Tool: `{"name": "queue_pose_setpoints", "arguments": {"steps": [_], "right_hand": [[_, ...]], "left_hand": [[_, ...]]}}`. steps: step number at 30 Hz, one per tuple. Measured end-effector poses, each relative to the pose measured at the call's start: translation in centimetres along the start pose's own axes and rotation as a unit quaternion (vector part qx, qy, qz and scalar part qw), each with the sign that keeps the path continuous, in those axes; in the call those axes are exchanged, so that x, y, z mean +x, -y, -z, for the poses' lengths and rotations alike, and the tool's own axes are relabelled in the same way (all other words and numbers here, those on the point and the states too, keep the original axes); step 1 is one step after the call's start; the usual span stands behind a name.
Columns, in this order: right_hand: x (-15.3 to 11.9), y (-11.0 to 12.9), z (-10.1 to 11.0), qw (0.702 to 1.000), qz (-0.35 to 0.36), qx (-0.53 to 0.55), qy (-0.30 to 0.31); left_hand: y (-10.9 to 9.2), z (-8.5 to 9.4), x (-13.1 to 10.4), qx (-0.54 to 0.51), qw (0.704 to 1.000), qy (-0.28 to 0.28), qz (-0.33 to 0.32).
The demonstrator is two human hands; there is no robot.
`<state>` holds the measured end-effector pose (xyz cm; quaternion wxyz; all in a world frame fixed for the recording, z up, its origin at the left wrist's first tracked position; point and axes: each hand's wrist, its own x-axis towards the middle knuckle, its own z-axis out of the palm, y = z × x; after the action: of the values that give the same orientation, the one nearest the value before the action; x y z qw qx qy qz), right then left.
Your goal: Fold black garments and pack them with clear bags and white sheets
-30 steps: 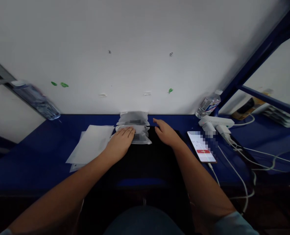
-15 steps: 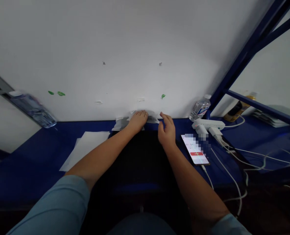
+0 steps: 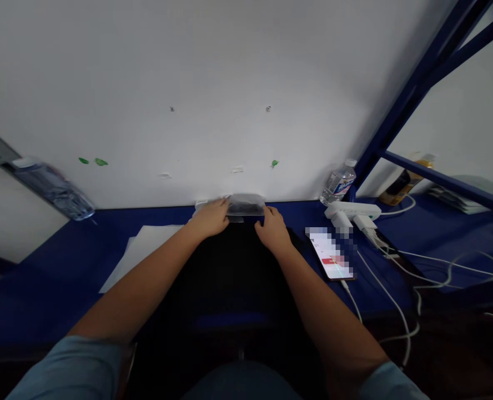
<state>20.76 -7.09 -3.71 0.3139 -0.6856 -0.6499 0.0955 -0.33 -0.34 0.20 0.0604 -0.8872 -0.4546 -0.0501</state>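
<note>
A clear plastic bag [image 3: 245, 205] lies at the back of the blue desk, against the wall. My left hand [image 3: 210, 218] is closed at its left end, the fingertips on the plastic. At the right end, my right hand [image 3: 273, 228] has its fingers curled on the bag's edge, thumb turned inward. More clear plastic [image 3: 200, 205] shows behind my left hand. Between my forearms is a large black surface [image 3: 238, 272], too dark to make out. White paper sheets [image 3: 140, 250] lie left of it, partly under my left forearm.
On the right are a phone [image 3: 327, 255] with a cable, a white power strip [image 3: 355, 210] with plugs, and a water bottle [image 3: 338, 182]. A larger bottle [image 3: 55, 189] leans at the left. Blue frame bars [image 3: 408, 100] rise at the right, with a yellow-and-dark bottle [image 3: 407, 180] behind.
My left hand has moved left and toward me, from on top of the plastic to its left end. My right hand has shifted left and closed on the right edge. The bag looks straighter.
</note>
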Motion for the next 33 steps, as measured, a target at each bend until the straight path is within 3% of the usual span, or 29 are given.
{"name": "queue_pose_setpoints", "arguments": {"steps": [4,6,11,18,23,27,30,33], "right_hand": [[0.4,-0.4,0.3,0.999,-0.035,-0.018,0.014],[1.2,-0.6,0.3,0.997,-0.067,-0.018,0.04],[4.0,-0.5,0.0,0.988,-0.089,0.009,0.128],[4.6,0.6,-2.6,0.992,0.008,0.01,0.122],[3.9,1.1,-3.7,0.991,0.035,-0.034,0.121],[3.3,0.8,-2.6,0.991,0.033,-0.067,0.111],[1.5,0.4,-0.9,0.991,0.056,-0.082,0.089],[-2.2,-0.1,0.9,0.984,0.123,-0.068,0.11]], "left_hand": [[2.4,-0.6,-3.9,0.0,0.983,0.009,0.181],[3.1,-1.6,-4.9,-0.029,0.976,0.004,0.215],[4.1,-4.0,-5.0,-0.09,0.979,-0.004,0.183],[5.3,-5.5,-4.5,-0.124,0.981,-0.01,0.15],[5.0,-4.7,-4.8,-0.106,0.98,-0.029,0.165],[5.1,-2.9,-5.5,-0.083,0.979,-0.044,0.179],[4.4,-1.0,-7.4,-0.097,0.982,-0.012,0.159],[2.4,0.7,-10.9,-0.138,0.987,0.034,0.077]]}}
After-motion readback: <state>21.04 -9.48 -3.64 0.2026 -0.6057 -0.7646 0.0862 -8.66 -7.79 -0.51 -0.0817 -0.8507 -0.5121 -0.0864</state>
